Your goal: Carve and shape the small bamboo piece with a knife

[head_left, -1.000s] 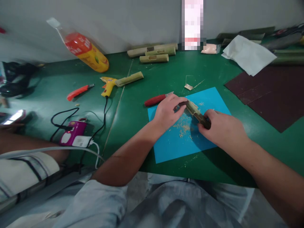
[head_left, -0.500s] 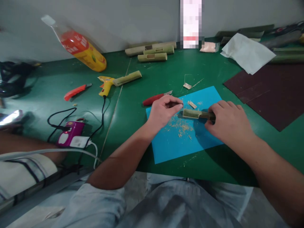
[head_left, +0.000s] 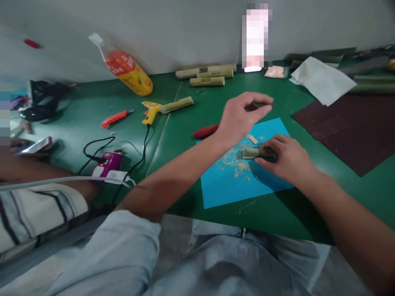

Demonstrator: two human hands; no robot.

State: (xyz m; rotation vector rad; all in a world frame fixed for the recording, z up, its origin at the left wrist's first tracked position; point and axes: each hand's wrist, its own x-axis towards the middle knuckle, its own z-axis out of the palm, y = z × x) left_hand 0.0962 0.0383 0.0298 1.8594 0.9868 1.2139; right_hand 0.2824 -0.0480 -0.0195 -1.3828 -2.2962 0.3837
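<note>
My right hand (head_left: 286,158) is closed round a short green bamboo piece (head_left: 254,153) lying on the blue sheet (head_left: 234,187). My left hand (head_left: 242,115) is lifted above the table, fingers pinched on a small dark thing I cannot make out. Pale shavings (head_left: 236,162) lie scattered on the blue sheet beside the bamboo piece. A red-handled knife (head_left: 205,131) lies on the green table just left of the sheet, partly hidden by my left wrist.
On the green table (head_left: 191,115): yellow glue gun (head_left: 151,111) with a bamboo piece, red cutter (head_left: 115,118), tilted drink bottle (head_left: 128,70), bamboo tubes (head_left: 206,75) by the wall, white cloth (head_left: 322,80), dark sheets (head_left: 354,127), purple charger (head_left: 108,162). Another person's arm (head_left: 37,181) at left.
My left hand has let go of the bamboo piece and risen up and to the right, pinching something small. My right hand has laid the bamboo flat on the blue sheet.
</note>
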